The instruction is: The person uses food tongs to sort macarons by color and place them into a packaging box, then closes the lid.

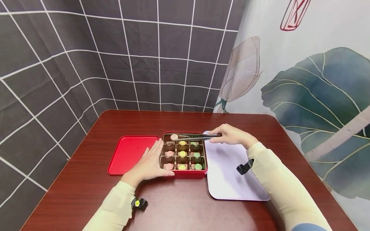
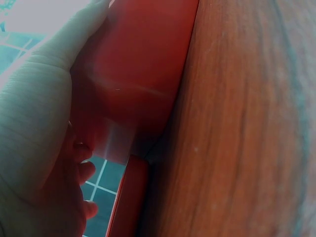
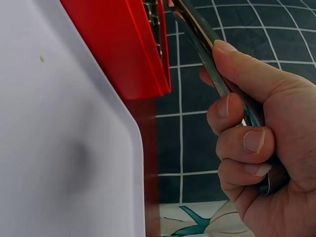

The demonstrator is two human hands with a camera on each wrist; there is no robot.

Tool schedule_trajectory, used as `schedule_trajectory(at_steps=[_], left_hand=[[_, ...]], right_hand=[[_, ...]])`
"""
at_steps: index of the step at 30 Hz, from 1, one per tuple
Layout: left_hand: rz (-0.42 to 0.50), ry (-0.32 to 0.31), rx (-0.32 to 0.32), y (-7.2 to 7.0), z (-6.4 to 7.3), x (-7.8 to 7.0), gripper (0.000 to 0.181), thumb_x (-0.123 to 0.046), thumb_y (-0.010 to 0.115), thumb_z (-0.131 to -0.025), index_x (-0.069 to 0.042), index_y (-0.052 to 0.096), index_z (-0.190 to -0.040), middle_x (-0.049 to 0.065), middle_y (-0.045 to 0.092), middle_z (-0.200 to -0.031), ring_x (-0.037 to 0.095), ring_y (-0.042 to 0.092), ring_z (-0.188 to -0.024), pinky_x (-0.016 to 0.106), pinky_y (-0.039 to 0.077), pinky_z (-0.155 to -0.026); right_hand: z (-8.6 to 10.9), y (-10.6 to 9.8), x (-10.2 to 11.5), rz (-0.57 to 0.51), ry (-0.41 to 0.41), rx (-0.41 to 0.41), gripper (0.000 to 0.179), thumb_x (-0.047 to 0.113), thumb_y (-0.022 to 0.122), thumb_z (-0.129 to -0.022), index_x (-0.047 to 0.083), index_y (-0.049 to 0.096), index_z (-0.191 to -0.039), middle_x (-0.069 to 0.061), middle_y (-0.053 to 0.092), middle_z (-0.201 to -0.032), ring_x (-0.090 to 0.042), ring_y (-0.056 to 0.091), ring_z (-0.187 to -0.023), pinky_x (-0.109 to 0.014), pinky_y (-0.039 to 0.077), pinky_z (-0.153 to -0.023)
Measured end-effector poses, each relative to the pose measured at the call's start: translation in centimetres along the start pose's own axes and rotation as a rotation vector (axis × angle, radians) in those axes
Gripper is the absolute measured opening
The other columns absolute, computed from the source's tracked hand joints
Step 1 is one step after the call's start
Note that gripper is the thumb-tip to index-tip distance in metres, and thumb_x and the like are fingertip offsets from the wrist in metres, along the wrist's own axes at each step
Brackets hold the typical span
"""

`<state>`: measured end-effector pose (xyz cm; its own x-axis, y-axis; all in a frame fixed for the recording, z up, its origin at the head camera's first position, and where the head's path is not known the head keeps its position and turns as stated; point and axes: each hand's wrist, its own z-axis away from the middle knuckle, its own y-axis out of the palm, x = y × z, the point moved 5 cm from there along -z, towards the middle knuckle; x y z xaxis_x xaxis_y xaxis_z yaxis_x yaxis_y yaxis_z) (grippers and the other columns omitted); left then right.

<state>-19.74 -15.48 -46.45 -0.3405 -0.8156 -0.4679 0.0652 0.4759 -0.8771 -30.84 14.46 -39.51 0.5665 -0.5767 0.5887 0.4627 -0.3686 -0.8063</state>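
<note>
A red box [image 1: 189, 175] holds a gold divided insert with round pink, yellow and green pastry-like pieces. My left hand [image 1: 147, 162] lies against its front left corner, fingers straight along the left side and thumb along the front wall. In my right hand [image 1: 231, 134] I grip metal tongs [image 1: 199, 137], which reach level across the box's back row. At their tips, over the back left compartment, is a pink piece [image 1: 174, 137]; whether it is clear of the insert is hard to tell. The right wrist view shows my fingers curled round the tongs [image 3: 210, 59], their tips out of frame.
Left of the box a red lid [image 1: 130, 152] lies flat on the brown wooden table [image 1: 179, 205]. A pale lilac tray [image 1: 231, 179] sits close along the box's right side, under my right forearm. Behind the table hangs a dark grid-patterned curtain [image 1: 173, 70].
</note>
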Motion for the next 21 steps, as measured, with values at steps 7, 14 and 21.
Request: schedule_trajectory(at_steps=[7,14,21], left_hand=[[-0.012,-0.016,0.013,0.1,-0.1,0.1,0.137,-0.088,0.060,-0.057,-0.005,0.010,-0.154,0.010,0.009,-0.161,0.025,0.006,-0.147,0.054,0.010,-0.115],[-0.003,-0.010,0.003,0.1,-0.1,0.1,0.137,-0.087,0.061,-0.057,-0.005,0.010,-0.154,0.011,0.009,-0.161,0.026,0.008,-0.147,0.055,0.010,-0.115],[0.002,-0.012,0.003,0.0,-0.1,0.1,0.137,-0.087,0.062,-0.057,-0.006,0.009,-0.155,0.011,0.010,-0.161,0.025,0.007,-0.147,0.055,0.011,-0.115]], right_hand=[[-1.3,0.3,0.1,0.008,0.001,0.036,0.034,0.026,0.072,-0.087,0.020,0.069,-0.121,-0.001,0.069,-0.085,-0.015,0.058,-0.063,-0.032,0.049,-0.054],[-2.4,0.2,0.5,0.029,-0.022,0.058,0.031,0.033,0.071,-0.088,0.026,0.070,-0.118,0.002,0.070,-0.087,-0.014,0.059,-0.065,-0.032,0.050,-0.056],[-3.2,0.3,0.8,0.051,-0.020,0.070,0.031,0.035,0.071,-0.087,0.028,0.070,-0.117,0.002,0.070,-0.082,-0.013,0.059,-0.065,-0.032,0.050,-0.057]])
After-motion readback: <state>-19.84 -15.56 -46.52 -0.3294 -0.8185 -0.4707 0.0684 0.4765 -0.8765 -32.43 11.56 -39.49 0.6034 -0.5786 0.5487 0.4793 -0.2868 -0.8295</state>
